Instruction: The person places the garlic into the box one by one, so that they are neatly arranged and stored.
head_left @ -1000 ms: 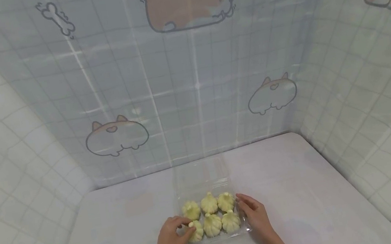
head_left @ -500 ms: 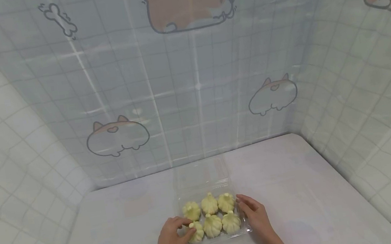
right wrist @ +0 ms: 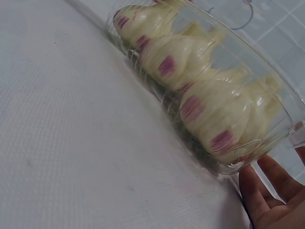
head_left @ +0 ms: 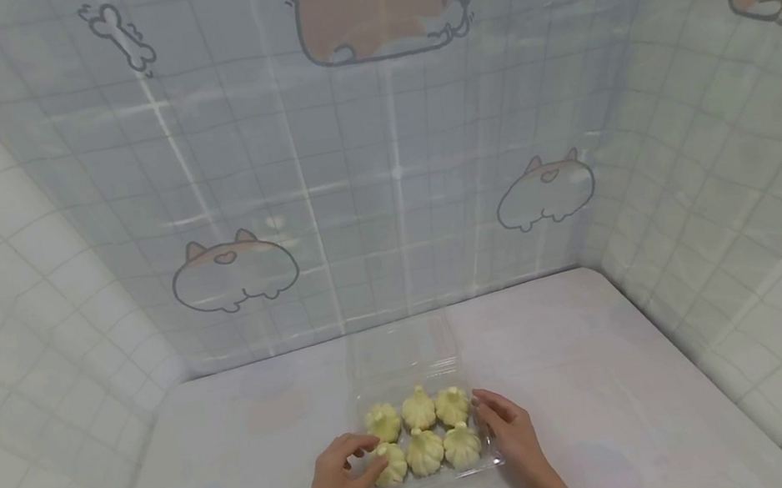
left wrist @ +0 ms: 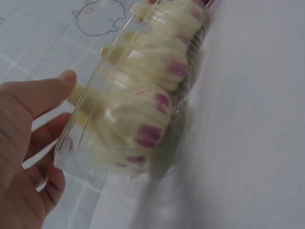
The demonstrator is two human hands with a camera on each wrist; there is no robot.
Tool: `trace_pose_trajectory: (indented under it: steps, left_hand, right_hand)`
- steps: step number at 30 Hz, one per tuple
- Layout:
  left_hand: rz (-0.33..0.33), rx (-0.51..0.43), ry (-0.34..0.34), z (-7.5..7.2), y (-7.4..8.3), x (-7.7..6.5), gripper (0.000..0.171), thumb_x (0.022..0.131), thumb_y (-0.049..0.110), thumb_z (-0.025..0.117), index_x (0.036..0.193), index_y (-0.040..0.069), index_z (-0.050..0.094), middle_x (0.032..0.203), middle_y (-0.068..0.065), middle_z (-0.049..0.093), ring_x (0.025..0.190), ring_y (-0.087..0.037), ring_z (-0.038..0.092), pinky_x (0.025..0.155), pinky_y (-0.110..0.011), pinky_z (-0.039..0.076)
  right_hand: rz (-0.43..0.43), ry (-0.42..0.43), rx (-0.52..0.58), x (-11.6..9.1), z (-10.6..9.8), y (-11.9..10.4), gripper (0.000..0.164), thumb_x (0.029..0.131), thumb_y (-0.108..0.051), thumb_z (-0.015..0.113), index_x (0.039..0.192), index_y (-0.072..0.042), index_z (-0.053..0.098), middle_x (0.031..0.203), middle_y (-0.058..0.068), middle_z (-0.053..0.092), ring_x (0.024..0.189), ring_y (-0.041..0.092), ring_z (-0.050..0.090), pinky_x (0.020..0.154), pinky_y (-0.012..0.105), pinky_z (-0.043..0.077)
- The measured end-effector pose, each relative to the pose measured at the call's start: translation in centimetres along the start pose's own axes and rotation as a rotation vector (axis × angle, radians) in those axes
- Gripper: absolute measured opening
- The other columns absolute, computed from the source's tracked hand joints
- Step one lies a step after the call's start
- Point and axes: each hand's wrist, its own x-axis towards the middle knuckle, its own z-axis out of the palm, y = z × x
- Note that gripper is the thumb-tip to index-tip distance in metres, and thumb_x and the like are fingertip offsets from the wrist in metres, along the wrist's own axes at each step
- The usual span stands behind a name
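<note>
A clear plastic clamshell box [head_left: 441,479] stands with its lid [head_left: 402,345] folded back on the table. Several pale garlic bulbs with purple marks sit inside in two rows. At the front left bulb [head_left: 391,467], my left hand [head_left: 338,475] has its thumb by the stem, with a gap between thumb and forefinger. The left wrist view shows that thumb [left wrist: 50,93] beside the rim, the other fingers loosely bent outside the wall. My right hand [head_left: 512,432] holds the box's right edge. In the right wrist view its fingers [right wrist: 279,179] lie against the box corner.
A pale table [head_left: 242,468] extends around the box on all sides. Gridded curtains with cartoon dogs and bones enclose it: a back wall [head_left: 348,158], a left one [head_left: 26,290] and a right one [head_left: 724,186].
My left hand has drawn slightly left, its thumb and forefinger coming apart from the front left bulb's stem. The right hand, the box and the other bulbs stay put.
</note>
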Motion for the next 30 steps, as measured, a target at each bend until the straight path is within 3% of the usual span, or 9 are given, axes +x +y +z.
trace_pose_trajectory:
  steps: [4,7,15,19,24,30]
  left_hand:
    - [0.069,-0.031,0.068,-0.6,-0.5,-0.1,0.028,0.075,0.012,0.085,0.1,0.017,0.072,0.09,0.01,0.067,0.08,-0.012,0.061,0.063,-0.027,0.049]
    - [0.069,-0.052,0.106,-1.1,-0.7,0.2,0.025,0.077,0.008,0.082,0.099,0.017,0.073,0.091,0.01,0.068,0.08,-0.011,0.061,0.062,-0.028,0.049]
    - [-0.096,-0.119,0.129,-3.4,-0.6,1.6,0.021,0.084,0.011,0.077,0.096,0.027,0.072,0.09,0.015,0.067,0.082,-0.008,0.061,0.064,-0.027,0.051]
    - [-0.175,-0.131,0.12,-4.4,-1.4,3.5,0.013,0.088,0.014,0.073,0.101,0.018,0.073,0.091,0.01,0.068,0.085,-0.011,0.062,0.066,-0.027,0.051]
    - [-0.201,-0.107,0.13,-5.0,-3.4,6.4,0.02,0.093,0.018,0.068,0.11,0.009,0.072,0.102,-0.002,0.07,0.092,-0.018,0.063,0.075,-0.031,0.052]
    - [-0.314,-0.104,0.074,-4.9,-5.2,8.9,0.027,0.096,0.021,0.064,0.118,0.007,0.069,0.11,-0.009,0.068,0.098,-0.025,0.063,0.08,-0.037,0.052]
  right_hand:
    - [0.003,-0.001,-0.013,-0.1,0.0,-0.3,0.039,0.098,-0.029,0.059,0.128,-0.005,0.061,0.127,0.012,0.061,0.114,0.028,0.058,0.09,0.035,0.051]
    - [0.002,0.009,-0.023,-0.1,-0.1,-0.7,0.039,0.097,-0.028,0.061,0.127,-0.005,0.062,0.127,0.013,0.061,0.113,0.028,0.058,0.088,0.034,0.051]
    - [-0.045,-0.079,-0.048,1.6,-1.2,-2.3,0.042,0.097,-0.025,0.061,0.132,-0.002,0.057,0.127,0.019,0.058,0.106,0.031,0.06,0.079,0.038,0.054]
    - [-0.066,-0.116,-0.122,4.1,-1.4,-3.5,0.04,0.097,-0.025,0.061,0.13,-0.002,0.058,0.122,0.018,0.061,0.102,0.03,0.062,0.078,0.039,0.055]
    - [-0.042,-0.138,-0.185,7.4,-1.4,-4.6,0.042,0.098,-0.026,0.06,0.129,0.001,0.057,0.12,0.017,0.062,0.1,0.029,0.064,0.079,0.04,0.055]
    - [0.012,-0.111,-0.19,10.2,-1.6,-3.8,0.038,0.097,-0.021,0.061,0.126,0.004,0.059,0.113,0.017,0.065,0.093,0.027,0.066,0.074,0.037,0.056]
